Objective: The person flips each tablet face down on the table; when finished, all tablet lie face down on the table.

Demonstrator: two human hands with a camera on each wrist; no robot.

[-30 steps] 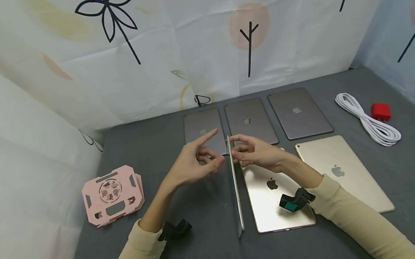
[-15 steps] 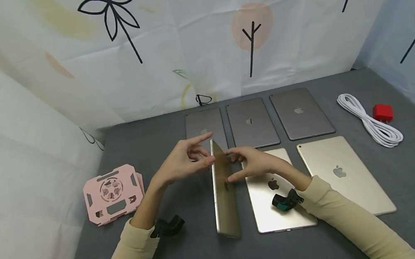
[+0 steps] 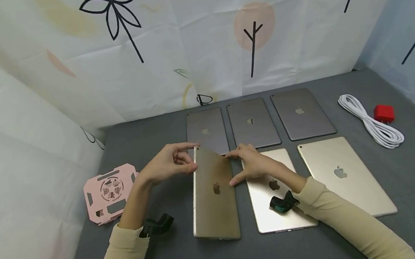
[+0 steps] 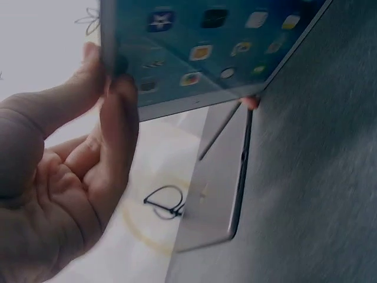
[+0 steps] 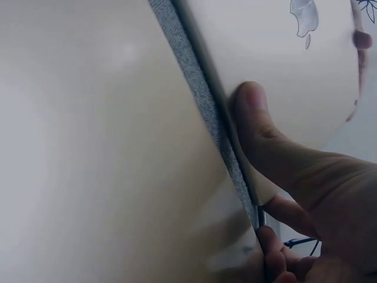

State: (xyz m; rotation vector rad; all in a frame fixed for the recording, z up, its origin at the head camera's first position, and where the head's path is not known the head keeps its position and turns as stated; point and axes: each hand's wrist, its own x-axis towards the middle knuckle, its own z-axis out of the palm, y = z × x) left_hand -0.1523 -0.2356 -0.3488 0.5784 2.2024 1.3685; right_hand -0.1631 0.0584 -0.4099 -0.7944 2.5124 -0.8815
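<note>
A gold tablet [image 3: 215,206] stands tilted over the grey table, its back with the apple logo turned up to the right. My left hand [image 3: 164,165] pinches its raised left edge near the far corner, thumb and fingers on opposite faces. At the lower right edge is my right hand [image 3: 254,164], thumb [image 5: 253,112] on the back and fingers around the far corner. In the left wrist view the tablet's lit screen [image 4: 177,53] shows app icons. A second gold tablet [image 3: 275,210] lies back up under my right wrist.
Another gold tablet [image 3: 341,175] lies to the right. Three dark grey tablets, one of them the rightmost grey tablet [image 3: 300,114], line the back. A pink slotted stand [image 3: 112,193] is at left; a coiled white cable [image 3: 373,124] and red plug [image 3: 384,113] at right.
The tablet has turned from upright on edge to leaning left, showing its back. My left hand has moved left and nearer with its edge; my right thumb now lies on the back's right side.
</note>
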